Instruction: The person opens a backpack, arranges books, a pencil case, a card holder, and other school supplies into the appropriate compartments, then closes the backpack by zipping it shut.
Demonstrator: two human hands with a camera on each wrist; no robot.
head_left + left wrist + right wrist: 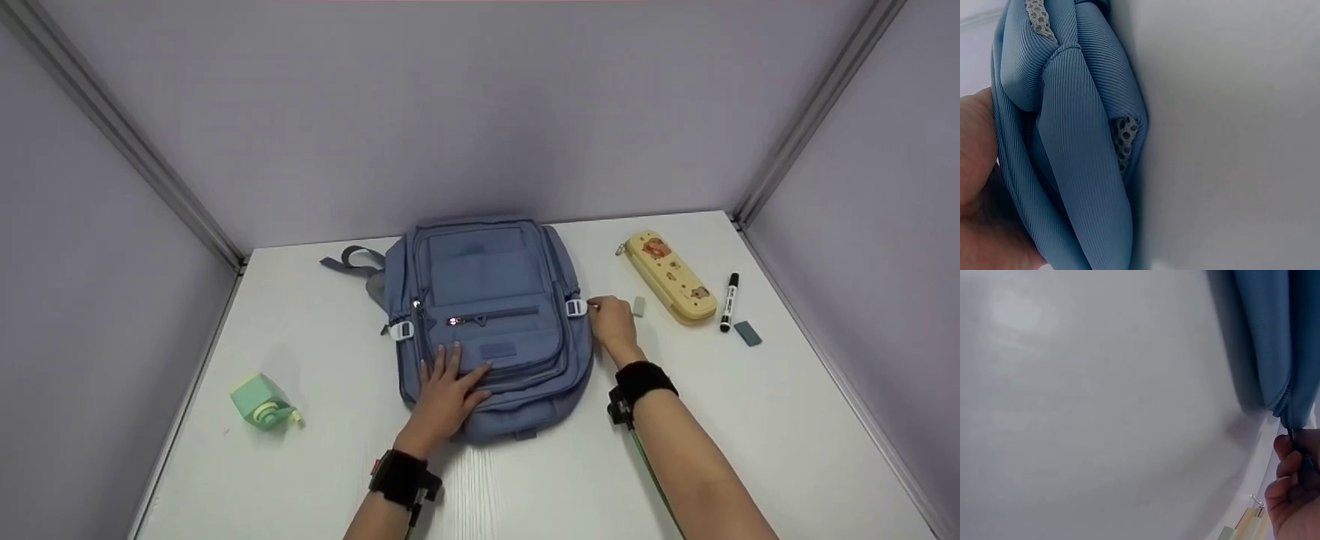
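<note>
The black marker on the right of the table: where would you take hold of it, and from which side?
Grip the black marker at mid-barrel, coming from above with fingers across its width. It lies flat, long axis running roughly near-to-far, between the yellow pencil case and a grey eraser. Bare table shows on both its long sides, so a pinch there probably clears both neighbours.

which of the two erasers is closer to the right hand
The pale green eraser, right beside the right hand; the grey eraser lies beyond the marker.
</note>
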